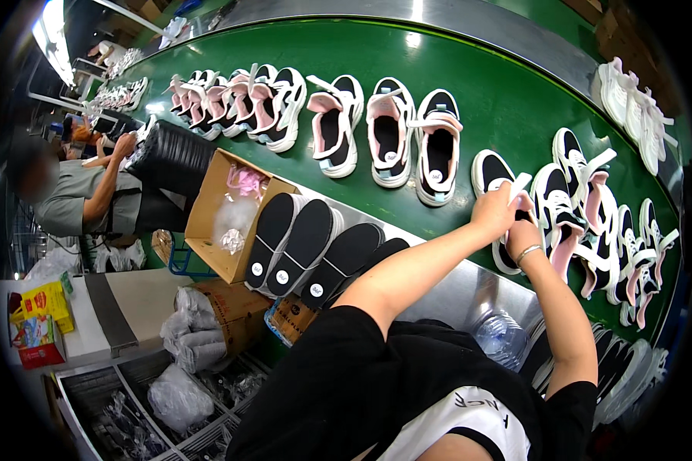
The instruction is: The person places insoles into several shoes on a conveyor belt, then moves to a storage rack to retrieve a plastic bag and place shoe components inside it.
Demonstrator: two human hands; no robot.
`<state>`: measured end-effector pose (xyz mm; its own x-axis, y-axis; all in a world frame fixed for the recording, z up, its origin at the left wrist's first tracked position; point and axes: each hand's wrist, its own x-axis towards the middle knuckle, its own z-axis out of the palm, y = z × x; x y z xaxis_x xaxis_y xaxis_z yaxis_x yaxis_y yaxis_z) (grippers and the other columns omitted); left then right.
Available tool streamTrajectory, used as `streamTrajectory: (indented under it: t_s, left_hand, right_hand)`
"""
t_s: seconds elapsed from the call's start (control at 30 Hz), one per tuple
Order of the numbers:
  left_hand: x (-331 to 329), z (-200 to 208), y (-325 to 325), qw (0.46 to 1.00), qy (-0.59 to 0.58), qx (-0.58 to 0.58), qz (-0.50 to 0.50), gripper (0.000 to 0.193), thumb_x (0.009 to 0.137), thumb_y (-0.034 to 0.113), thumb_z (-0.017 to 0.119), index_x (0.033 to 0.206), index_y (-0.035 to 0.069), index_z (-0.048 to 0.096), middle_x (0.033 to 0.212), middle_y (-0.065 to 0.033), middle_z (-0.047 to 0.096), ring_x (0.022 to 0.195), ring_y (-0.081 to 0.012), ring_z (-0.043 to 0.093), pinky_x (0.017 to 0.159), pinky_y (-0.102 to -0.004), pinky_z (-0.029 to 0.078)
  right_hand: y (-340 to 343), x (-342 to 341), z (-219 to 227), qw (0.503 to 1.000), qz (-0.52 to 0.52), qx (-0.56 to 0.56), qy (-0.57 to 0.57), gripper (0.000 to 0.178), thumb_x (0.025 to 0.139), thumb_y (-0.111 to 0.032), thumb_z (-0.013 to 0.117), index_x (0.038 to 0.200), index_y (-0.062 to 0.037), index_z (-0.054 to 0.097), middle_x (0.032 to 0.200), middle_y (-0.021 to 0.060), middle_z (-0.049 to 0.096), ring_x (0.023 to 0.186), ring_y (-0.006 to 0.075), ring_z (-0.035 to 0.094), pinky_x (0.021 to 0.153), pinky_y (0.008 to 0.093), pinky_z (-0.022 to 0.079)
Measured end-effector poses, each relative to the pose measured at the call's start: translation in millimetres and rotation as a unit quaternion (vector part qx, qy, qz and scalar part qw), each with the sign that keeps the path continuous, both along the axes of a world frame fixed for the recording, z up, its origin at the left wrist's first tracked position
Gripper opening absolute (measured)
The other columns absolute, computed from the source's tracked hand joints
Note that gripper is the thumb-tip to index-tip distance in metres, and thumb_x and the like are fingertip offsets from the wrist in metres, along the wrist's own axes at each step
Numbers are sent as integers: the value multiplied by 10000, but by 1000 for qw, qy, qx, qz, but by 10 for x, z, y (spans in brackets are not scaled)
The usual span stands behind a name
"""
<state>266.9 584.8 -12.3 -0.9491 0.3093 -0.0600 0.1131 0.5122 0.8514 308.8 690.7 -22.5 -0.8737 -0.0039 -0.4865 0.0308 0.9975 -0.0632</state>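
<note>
While the left hand (494, 210) holds the white strap (520, 185) up, the right hand (523, 237) is down at the shoe's (490, 166) opening.

Left fingers look closed on the strap, by the pink lining (524, 202); the right fingertips are out of sight, so I can't tell if they're gripping anything. Shoe's on the near side of the green belt (477, 84), toe pointing away. My take: hold the strap well clear so the opening is nice and wide, press the shoe down so it can't skate around, and go by feel, since the hands block the view. Easy on that lining, it'd probably bunch if shoved. And watch the neighbouring shoe (547, 183) just to the right, easy to bump.
</note>
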Motion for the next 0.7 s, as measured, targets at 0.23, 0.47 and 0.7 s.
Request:
streamTrajectory:
  t_s: [0.23, 0.47, 0.7]
  left_hand:
    - [-75, 43, 41, 998, -16, -47, -38, 241, 781, 234, 502, 913, 37, 459, 746, -202, 571, 709, -385, 546, 613, -462, 421]
    - [-126, 59, -66, 998, -29, -24, -41, 245, 808, 268, 478, 899, 42, 458, 729, -202, 574, 685, -373, 560, 575, -448, 427]
    - [-126, -103, 3, 999, 36, -14, -24, 210, 819, 220, 468, 834, 11, 463, 672, -182, 573, 646, -342, 570, 570, -399, 437]
  right_hand:
    - [9, -188, 34, 985, 125, 69, -94, 338, 705, -198, 483, 997, -47, 562, 1028, 152, 547, 1012, 260, 482, 892, 327, 336]
    - [-91, -158, 104, 999, 23, 41, 5, 378, 810, -335, 407, 879, -32, 622, 889, 130, 610, 842, 247, 571, 846, 325, 371]
    - [-16, 46, 726, 983, 92, 23, -160, 214, 684, -152, 492, 818, -62, 631, 835, 121, 622, 817, 233, 594, 785, 386, 353]
